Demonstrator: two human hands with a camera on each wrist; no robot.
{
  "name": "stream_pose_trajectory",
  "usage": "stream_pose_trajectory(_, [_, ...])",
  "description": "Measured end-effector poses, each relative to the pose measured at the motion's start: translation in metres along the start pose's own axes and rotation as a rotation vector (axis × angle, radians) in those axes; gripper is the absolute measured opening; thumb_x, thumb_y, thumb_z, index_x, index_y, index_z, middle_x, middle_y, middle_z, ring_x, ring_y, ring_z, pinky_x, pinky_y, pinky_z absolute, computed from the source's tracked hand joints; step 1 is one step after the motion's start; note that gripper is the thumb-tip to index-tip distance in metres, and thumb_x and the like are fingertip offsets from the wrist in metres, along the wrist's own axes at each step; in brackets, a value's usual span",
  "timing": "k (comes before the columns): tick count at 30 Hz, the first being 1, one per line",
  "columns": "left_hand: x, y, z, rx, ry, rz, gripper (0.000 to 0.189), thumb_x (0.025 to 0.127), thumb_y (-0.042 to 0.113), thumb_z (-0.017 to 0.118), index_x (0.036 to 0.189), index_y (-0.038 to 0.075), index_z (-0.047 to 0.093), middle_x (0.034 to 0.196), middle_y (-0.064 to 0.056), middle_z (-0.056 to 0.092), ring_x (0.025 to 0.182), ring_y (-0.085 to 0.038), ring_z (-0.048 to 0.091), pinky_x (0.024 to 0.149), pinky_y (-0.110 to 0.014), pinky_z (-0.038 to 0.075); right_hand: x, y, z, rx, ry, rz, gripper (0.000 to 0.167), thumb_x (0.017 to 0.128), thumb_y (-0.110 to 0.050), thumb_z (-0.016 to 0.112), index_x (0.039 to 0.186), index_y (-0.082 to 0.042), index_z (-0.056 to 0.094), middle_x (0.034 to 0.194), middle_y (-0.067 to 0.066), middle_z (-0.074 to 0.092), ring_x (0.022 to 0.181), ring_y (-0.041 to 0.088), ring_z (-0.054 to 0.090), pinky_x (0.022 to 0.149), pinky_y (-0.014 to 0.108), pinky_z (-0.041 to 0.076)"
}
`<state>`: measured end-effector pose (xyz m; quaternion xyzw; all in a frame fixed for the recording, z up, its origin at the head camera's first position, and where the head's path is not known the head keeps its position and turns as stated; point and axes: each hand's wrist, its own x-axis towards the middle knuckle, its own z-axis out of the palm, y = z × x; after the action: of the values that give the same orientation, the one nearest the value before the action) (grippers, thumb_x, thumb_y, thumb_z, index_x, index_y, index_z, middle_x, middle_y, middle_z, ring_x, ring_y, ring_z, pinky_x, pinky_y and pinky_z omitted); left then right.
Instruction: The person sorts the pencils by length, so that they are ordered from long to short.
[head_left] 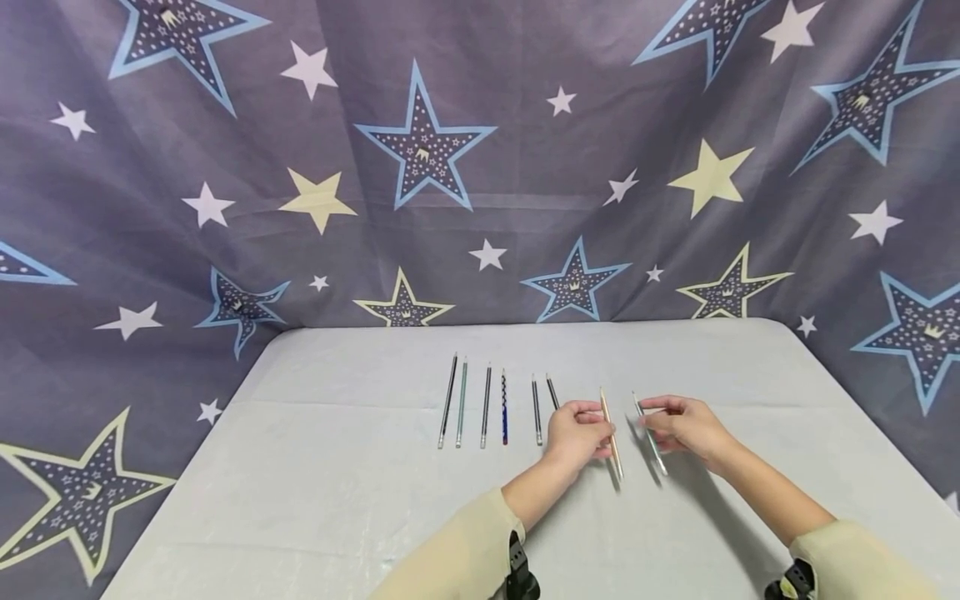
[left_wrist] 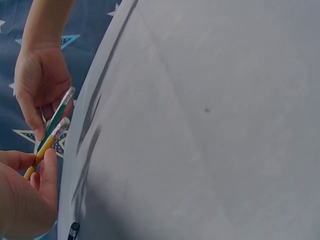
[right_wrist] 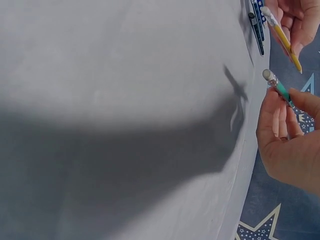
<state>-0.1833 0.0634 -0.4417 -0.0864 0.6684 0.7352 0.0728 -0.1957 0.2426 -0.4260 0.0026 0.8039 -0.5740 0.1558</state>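
Left hand: pinching a yellow pencil between thumb and fingers, lifted just above the table; eraser end toward the person.
Right hand: pinching a green pencil the same way, just right of the yellow one, raised off the table; eraser end also near.
Pencils in hand: side by side, roughly parallel, close together but apart.
Row of pencils: six lying flat on the table left of the left hand, roughly parallel, pointing away; the rightmost partly hidden behind the left hand.
Table: pale grey cover, creased.
Backdrop: dark cloth printed with stars, hung behind and around the table.
Sleeves: cream, wrist cameras strapped on both.
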Motion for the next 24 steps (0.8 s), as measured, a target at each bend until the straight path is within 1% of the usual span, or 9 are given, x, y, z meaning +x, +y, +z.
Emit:
stream_pose_trajectory(7, [0.01, 0.002, 0.0, -0.01, 0.018, 0.01, 0.03, 0.073, -0.008, 0.067, 0.1, 0.003, 0.062, 0.082, -0.003, 0.059, 0.059, -0.011, 0.058, 0.057, -0.028, 0.06, 0.002, -0.001, 0.001, 0.013, -0.009, 0.003, 0.055, 0.086, -0.017, 0.063, 0.129, 0.01, 0.043, 0.08, -0.003, 0.06, 0.065, 0.007, 0.06, 0.065, 0.025, 0.058])
stream_pose_trajectory(15, [0.021, 0.006, -0.002, 0.003, 0.037, 0.027, 0.03, 0.073, -0.008, 0.067, 0.101, 0.002, 0.062, 0.082, -0.004, 0.06, 0.059, -0.012, 0.058, 0.058, -0.029, 0.061, 0.002, -0.002, 0.0, 0.014, -0.006, -0.002, 0.052, 0.087, -0.017, 0.062, 0.129, 0.01, 0.044, 0.078, -0.003, 0.059, 0.064, 0.007, 0.059, 0.065, 0.025, 0.058])
stream_pose_trajectory(24, [0.033, 0.012, -0.004, 0.014, 0.067, 0.044, 0.032, 0.074, -0.01, 0.066, 0.104, -0.001, 0.061, 0.081, -0.004, 0.059, 0.057, -0.01, 0.057, 0.057, -0.029, 0.061, 0.003, -0.003, 0.001, 0.011, -0.015, 0.004, 0.053, 0.088, -0.017, 0.062, 0.13, 0.009, 0.044, 0.081, -0.003, 0.06, 0.066, 0.007, 0.06, 0.066, 0.025, 0.058])
